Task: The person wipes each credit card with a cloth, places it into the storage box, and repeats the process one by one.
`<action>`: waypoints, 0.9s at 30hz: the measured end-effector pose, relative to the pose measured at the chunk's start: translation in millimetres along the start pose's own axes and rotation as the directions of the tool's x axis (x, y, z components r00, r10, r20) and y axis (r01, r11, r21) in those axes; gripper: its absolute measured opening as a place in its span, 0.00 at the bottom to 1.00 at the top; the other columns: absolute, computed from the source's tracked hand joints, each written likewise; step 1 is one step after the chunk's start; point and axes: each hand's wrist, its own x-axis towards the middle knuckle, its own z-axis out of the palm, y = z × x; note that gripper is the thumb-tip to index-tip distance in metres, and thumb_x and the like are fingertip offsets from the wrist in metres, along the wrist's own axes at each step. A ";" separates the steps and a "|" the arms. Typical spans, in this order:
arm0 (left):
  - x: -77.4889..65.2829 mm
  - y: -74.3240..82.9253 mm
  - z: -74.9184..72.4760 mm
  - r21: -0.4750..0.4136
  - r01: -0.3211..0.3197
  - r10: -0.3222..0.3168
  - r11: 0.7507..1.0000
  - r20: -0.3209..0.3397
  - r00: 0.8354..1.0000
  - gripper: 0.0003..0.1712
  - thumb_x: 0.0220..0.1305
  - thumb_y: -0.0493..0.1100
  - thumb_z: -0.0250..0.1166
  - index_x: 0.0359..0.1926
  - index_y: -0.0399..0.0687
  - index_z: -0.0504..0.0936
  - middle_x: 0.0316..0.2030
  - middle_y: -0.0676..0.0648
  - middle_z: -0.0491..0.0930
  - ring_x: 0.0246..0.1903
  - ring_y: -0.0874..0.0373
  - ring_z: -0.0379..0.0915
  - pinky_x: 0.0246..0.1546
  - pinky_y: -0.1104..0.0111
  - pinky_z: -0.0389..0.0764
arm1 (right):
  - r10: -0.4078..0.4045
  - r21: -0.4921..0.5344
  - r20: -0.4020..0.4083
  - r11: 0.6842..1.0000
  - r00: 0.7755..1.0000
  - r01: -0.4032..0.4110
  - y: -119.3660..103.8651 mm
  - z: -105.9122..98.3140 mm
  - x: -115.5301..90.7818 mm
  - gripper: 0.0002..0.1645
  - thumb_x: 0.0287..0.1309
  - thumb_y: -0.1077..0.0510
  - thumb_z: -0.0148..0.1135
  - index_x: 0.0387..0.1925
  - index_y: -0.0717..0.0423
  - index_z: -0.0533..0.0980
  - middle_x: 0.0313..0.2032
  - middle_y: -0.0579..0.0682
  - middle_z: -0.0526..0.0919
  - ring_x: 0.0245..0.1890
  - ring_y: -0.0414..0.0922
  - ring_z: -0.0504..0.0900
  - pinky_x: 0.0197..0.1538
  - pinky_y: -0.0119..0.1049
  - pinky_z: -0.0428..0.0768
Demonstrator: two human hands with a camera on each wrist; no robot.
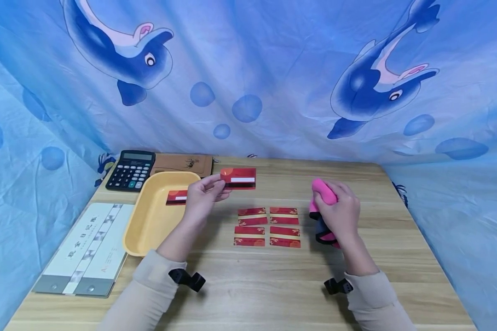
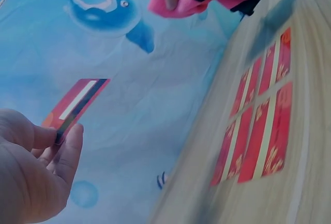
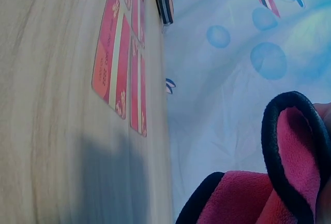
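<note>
Between thumb and fingers my left hand [image 1: 205, 195] pinches a red card [image 1: 244, 178] by its left end, raised above the table. The card's white strip and black stripe face me; in the left wrist view the card [image 2: 83, 105] is tilted. My right hand [image 1: 341, 207] grips a bunched pink cloth [image 1: 324, 192] with black edging, its lower folds hanging down. In the right wrist view the cloth [image 3: 295, 157] fills the lower right corner. Several red-and-gold cards [image 1: 285, 236] lie in two rows on the table between my hands.
A yellow tray [image 1: 138, 230] stands left, partly behind my left forearm, with another red card [image 1: 176, 197] in it. Further left lie a grey-white ledger [image 1: 83, 248] and a black calculator [image 1: 130, 170]. A brown notebook [image 1: 170, 163] lies behind the tray. A blue dolphin curtain [image 1: 273, 69] surrounds the table.
</note>
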 end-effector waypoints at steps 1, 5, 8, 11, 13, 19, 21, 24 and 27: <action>0.6 1.0 -3.3 0.011 0.001 -0.001 1.000 -0.005 1.000 0.19 0.72 0.36 0.63 0.61 0.34 0.79 0.53 0.33 0.82 0.38 0.55 0.88 0.43 0.65 0.89 | 0.005 0.002 0.001 1.000 1.000 -0.005 0.9 -0.6 -0.2 0.21 0.49 0.61 0.76 0.47 0.62 0.86 0.43 0.61 0.87 0.39 0.58 0.84 0.35 0.52 0.79; 2.8 4.7 -18.2 0.043 0.010 -0.009 0.999 -0.035 0.999 0.20 0.73 0.38 0.62 0.63 0.36 0.78 0.53 0.35 0.82 0.38 0.57 0.88 0.44 0.66 0.88 | 0.001 0.004 0.004 1.000 1.000 -0.001 3.6 -2.4 -0.9 0.22 0.49 0.60 0.76 0.48 0.61 0.86 0.43 0.61 0.87 0.40 0.58 0.84 0.35 0.52 0.79; 4.8 5.9 -31.9 0.061 0.018 -0.013 0.998 -0.068 0.998 0.22 0.72 0.39 0.63 0.64 0.37 0.78 0.53 0.37 0.83 0.36 0.60 0.87 0.44 0.67 0.88 | -0.009 0.004 0.000 1.000 1.000 0.009 6.2 -3.6 -1.6 0.22 0.48 0.60 0.76 0.48 0.61 0.86 0.43 0.61 0.87 0.38 0.58 0.84 0.33 0.51 0.79; 7.2 5.9 -45.9 0.092 0.018 -0.009 0.996 -0.104 0.995 0.22 0.73 0.39 0.62 0.64 0.37 0.77 0.53 0.37 0.83 0.36 0.61 0.87 0.44 0.68 0.88 | -0.013 -0.004 -0.008 1.000 1.000 0.013 9.9 -4.8 -2.7 0.21 0.48 0.60 0.76 0.47 0.61 0.86 0.41 0.61 0.87 0.36 0.57 0.84 0.31 0.49 0.78; 8.9 5.7 -55.2 0.102 0.016 -0.003 0.995 -0.128 0.992 0.22 0.74 0.38 0.61 0.65 0.36 0.76 0.55 0.35 0.82 0.37 0.59 0.87 0.45 0.66 0.88 | -0.013 -0.011 -0.011 1.000 1.000 0.013 11.8 -5.4 -3.4 0.21 0.47 0.60 0.76 0.46 0.61 0.87 0.40 0.61 0.87 0.34 0.57 0.83 0.30 0.49 0.77; 12.3 5.8 -83.8 0.110 0.051 -0.030 0.993 -0.183 0.983 0.23 0.75 0.38 0.58 0.68 0.37 0.73 0.60 0.33 0.77 0.36 0.63 0.87 0.48 0.63 0.86 | 0.001 -0.020 -0.001 1.000 1.000 -0.001 14.6 -6.0 -4.3 0.21 0.47 0.60 0.76 0.47 0.60 0.87 0.40 0.61 0.87 0.35 0.58 0.84 0.31 0.49 0.77; 13.6 5.0 -92.3 0.108 0.052 -0.029 0.993 -0.201 0.979 0.23 0.76 0.37 0.58 0.68 0.37 0.73 0.61 0.33 0.77 0.35 0.64 0.86 0.48 0.64 0.86 | 0.005 -0.022 0.003 1.000 1.000 -0.005 14.3 -6.3 -4.4 0.21 0.47 0.60 0.76 0.47 0.60 0.87 0.41 0.61 0.87 0.36 0.58 0.84 0.31 0.49 0.77; 16.5 2.2 -105.0 0.118 0.063 -0.033 0.991 -0.241 0.970 0.23 0.75 0.37 0.58 0.68 0.36 0.73 0.61 0.33 0.77 0.34 0.64 0.86 0.47 0.64 0.87 | 0.008 -0.023 0.008 1.000 1.000 -0.008 13.5 -6.4 -4.5 0.21 0.48 0.59 0.75 0.47 0.60 0.86 0.41 0.61 0.87 0.36 0.58 0.84 0.31 0.49 0.78; 20.1 -2.0 -117.8 0.150 0.095 -0.053 0.984 -0.262 0.964 0.25 0.76 0.38 0.57 0.70 0.37 0.71 0.62 0.33 0.76 0.36 0.64 0.86 0.48 0.65 0.86 | 0.009 -0.023 0.010 1.000 1.000 -0.009 12.9 -6.4 -4.6 0.21 0.48 0.60 0.76 0.47 0.60 0.86 0.41 0.61 0.87 0.35 0.58 0.84 0.31 0.49 0.78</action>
